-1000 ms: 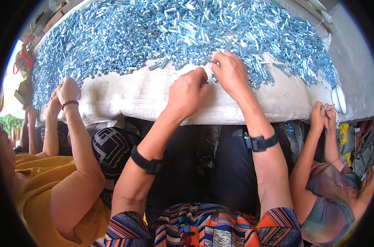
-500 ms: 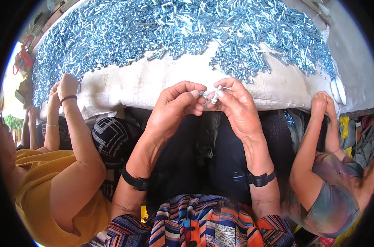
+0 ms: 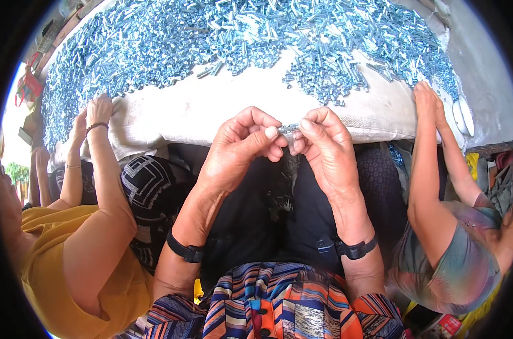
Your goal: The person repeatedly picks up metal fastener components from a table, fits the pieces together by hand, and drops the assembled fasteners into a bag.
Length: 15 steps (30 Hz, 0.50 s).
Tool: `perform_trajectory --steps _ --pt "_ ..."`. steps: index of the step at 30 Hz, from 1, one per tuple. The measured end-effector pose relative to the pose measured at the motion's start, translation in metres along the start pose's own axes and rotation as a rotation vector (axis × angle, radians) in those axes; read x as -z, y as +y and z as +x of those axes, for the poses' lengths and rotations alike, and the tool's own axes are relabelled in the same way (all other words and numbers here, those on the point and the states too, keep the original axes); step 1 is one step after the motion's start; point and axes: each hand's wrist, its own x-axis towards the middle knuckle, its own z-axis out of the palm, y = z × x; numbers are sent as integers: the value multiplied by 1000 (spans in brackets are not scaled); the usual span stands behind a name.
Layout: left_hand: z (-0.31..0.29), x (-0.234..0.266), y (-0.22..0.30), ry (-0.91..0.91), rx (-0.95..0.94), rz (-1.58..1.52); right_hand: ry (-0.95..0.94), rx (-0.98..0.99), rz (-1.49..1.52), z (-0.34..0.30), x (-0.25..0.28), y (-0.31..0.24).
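Note:
My left hand and my right hand meet in front of the cloth-covered table edge. Both pinch small silvery metal tubes between thumb and fingers. The tubes lie in line from one hand to the other; whether they are joined or only touch end to end, I cannot tell. Fingertips cover part of them. Beyond my hands a wide heap of shiny bluish-silver metal tubes spreads over the pale cloth. A black band sits on each of my forearms.
At my left a person in a mustard top works with both hands at the heap's edge. Another person's hands reach onto the cloth at my right. A white round object lies by the table's right side.
My hands have come together, and the tubes, held apart and tilted before, now line up end to end. The right-hand co-worker's hands have moved forward to the heap.

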Motion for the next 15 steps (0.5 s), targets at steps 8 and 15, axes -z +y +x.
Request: perform_trajectory --steps 8,15 --pt "0 2 0 -25 -113 295 -82 -44 76 0 9 5" --pt "-4 -1 -4 -247 -12 48 -265 -201 298 -6 11 10"
